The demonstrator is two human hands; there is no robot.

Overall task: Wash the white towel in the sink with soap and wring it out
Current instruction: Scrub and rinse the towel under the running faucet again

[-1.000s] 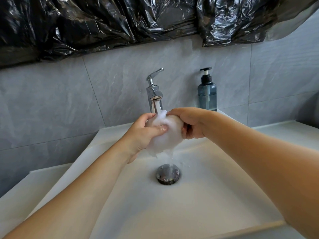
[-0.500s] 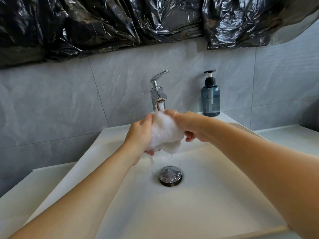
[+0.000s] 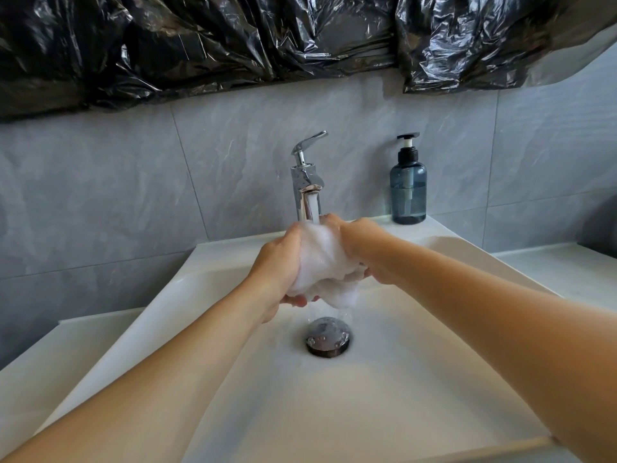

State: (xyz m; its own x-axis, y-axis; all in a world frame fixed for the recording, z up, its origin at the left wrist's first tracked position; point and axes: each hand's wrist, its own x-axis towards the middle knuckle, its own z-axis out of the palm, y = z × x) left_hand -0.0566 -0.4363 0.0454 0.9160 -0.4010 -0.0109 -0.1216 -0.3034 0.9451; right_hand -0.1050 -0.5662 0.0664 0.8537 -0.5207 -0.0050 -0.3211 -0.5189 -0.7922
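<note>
While water runs from the chrome faucet [image 3: 309,182], I note both hands gripping the sudsy white towel [image 3: 322,262] above the sink [image 3: 233,379] drain [image 3: 328,336]. Left hand [image 3: 278,265] now cups lower, fingers curled beneath; right hand [image 3: 362,248] clamps from the other side. Towel hangs longer than before. Soap dispenser [image 3: 408,188] unmoved.

Grey marbled wall tiles [image 3: 100,195] fill my view behind the basin, thin grout lines running between them. Crumpled black plastic sheeting [image 3: 200,45] hangs across the top of the wall, glossy where light catches its folds. A white countertop [image 3: 561,272] runs out to either side. Light comes in soft and even, slightly brighter at upper right.
</note>
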